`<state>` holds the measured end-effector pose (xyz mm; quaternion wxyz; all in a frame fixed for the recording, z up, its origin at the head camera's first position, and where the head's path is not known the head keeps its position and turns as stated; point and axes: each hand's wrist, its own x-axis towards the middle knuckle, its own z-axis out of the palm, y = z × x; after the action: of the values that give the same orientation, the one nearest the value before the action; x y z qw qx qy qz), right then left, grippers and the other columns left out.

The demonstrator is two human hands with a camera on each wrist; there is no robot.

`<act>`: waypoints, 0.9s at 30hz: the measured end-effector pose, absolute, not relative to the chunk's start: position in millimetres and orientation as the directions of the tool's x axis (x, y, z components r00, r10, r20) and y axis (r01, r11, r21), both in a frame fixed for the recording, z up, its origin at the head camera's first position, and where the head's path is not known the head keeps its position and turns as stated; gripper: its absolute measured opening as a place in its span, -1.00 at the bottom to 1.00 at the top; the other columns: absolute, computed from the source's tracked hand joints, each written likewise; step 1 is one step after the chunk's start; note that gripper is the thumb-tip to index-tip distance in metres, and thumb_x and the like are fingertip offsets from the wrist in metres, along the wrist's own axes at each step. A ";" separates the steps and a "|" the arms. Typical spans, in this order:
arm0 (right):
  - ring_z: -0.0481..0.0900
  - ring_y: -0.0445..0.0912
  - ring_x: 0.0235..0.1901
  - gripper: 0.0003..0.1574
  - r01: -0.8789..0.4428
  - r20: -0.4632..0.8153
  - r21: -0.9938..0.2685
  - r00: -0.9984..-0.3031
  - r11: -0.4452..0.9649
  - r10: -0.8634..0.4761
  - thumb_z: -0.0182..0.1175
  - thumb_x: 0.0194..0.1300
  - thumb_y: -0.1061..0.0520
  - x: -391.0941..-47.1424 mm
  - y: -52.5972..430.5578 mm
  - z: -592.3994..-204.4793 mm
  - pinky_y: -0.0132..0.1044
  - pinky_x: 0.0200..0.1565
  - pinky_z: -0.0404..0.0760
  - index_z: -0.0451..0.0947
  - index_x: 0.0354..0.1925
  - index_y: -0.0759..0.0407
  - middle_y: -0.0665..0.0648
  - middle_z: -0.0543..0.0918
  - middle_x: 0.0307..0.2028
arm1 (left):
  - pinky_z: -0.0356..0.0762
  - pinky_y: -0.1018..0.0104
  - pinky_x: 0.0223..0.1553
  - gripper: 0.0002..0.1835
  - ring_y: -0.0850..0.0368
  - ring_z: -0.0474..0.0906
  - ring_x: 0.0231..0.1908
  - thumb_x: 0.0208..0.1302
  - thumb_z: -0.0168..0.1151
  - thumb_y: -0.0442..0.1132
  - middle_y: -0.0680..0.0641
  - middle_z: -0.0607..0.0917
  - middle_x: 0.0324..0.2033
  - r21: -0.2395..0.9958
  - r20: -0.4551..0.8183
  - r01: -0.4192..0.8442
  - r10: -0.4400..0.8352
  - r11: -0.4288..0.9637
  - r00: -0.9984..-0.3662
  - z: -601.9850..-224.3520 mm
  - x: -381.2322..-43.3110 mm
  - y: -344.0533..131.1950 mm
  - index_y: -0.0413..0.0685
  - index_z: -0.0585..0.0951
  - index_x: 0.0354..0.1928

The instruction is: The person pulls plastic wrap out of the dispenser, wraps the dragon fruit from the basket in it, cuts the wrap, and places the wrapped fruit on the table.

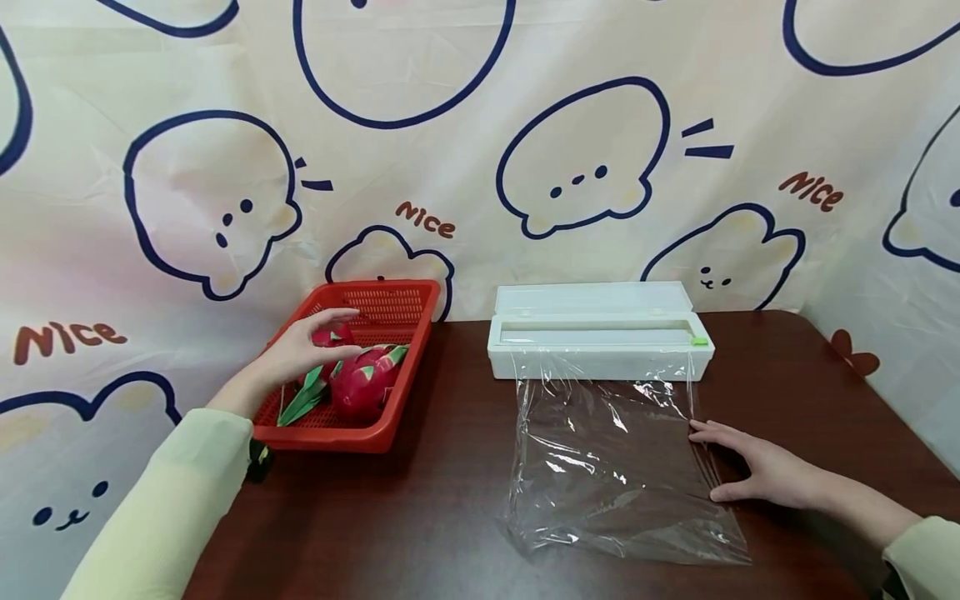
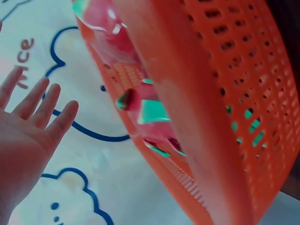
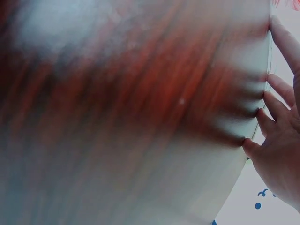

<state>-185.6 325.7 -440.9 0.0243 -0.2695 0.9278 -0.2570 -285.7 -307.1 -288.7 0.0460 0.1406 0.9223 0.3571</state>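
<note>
My left hand (image 1: 303, 346) hovers over a red plastic basket (image 1: 386, 437), fingers spread and apart from the fruit. Beneath it lies a dragon fruit (image 1: 363, 387) with green-tipped scales, and part of a second dragon fruit (image 1: 333, 335) shows behind. The left wrist view has the hand (image 2: 33, 136) holding nothing beside the basket wall. On the right, my right hand (image 1: 765, 471) rests its fingertips on the tabletop at the right edge of a clear sheet of plastic wrap (image 1: 622, 475). The sheet runs out from a white wrap dispenser (image 1: 600, 364).
The dispenser's lid (image 1: 592, 297) stands raised, and a small green slider (image 1: 699, 342) sits at its right end. Everything stands on a dark brown table (image 1: 450, 500). A printed cloth (image 1: 465, 158) hangs behind and at the sides.
</note>
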 end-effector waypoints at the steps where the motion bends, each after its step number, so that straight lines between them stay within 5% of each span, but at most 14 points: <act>1: 0.00 -0.44 0.33 -0.10 -0.485 0.087 -0.489 -0.854 0.725 -0.513 0.33 0.07 -0.35 -186.0 326.0 -440.0 -0.58 0.08 0.21 0.39 0.27 0.01 0.26 0.31 0.35 | 0.31 -0.34 0.10 -0.13 -0.30 0.14 0.32 0.19 0.35 0.11 -0.30 0.27 0.35 0.676 0.005 0.215 0.287 0.705 -0.958 -290.1 -287.4 -308.7 0.02 0.21 0.46; 12: 0.16 0.03 0.38 -0.07 -0.450 0.039 -0.489 -0.867 0.747 -0.497 0.33 0.06 -0.36 -187.1 324.1 -435.5 -0.47 0.11 0.29 0.38 0.29 0.02 0.25 0.28 0.37 | 0.42 -0.26 0.05 -0.01 -0.36 0.15 0.31 0.13 0.40 0.11 -0.36 0.22 0.37 0.644 -0.049 0.194 0.292 0.740 -0.955 -304.3 -308.5 -318.1 -0.04 0.10 0.50; 22: 0.13 -0.08 0.39 -0.06 -0.428 0.022 -0.498 -0.876 0.755 -0.482 0.34 0.05 -0.36 -185.7 322.6 -436.0 -0.46 0.11 0.28 0.38 0.30 0.00 0.22 0.27 0.38 | 0.46 -0.18 0.04 0.06 -0.34 0.22 0.27 0.05 0.43 0.17 -0.34 0.23 0.37 0.609 -0.128 0.154 0.288 0.778 -0.949 -321.9 -314.8 -319.6 -0.04 0.11 0.50; 27: 0.03 -0.36 0.37 -0.09 -0.457 0.066 -0.497 -0.868 0.738 -0.493 0.35 0.06 -0.33 -185.6 323.1 -438.1 -0.56 0.09 0.22 0.40 0.28 0.01 0.24 0.31 0.36 | 0.44 -0.18 0.07 0.09 -0.32 0.25 0.24 0.02 0.43 0.20 -0.35 0.26 0.35 0.597 -0.193 0.121 0.289 0.793 -0.938 -332.4 -318.6 -316.4 -0.06 0.11 0.50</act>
<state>-185.6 323.1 -438.1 0.0351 -0.2548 0.9315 -0.2573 -318.6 -316.4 -332.4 0.1383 0.1094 0.9367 0.3024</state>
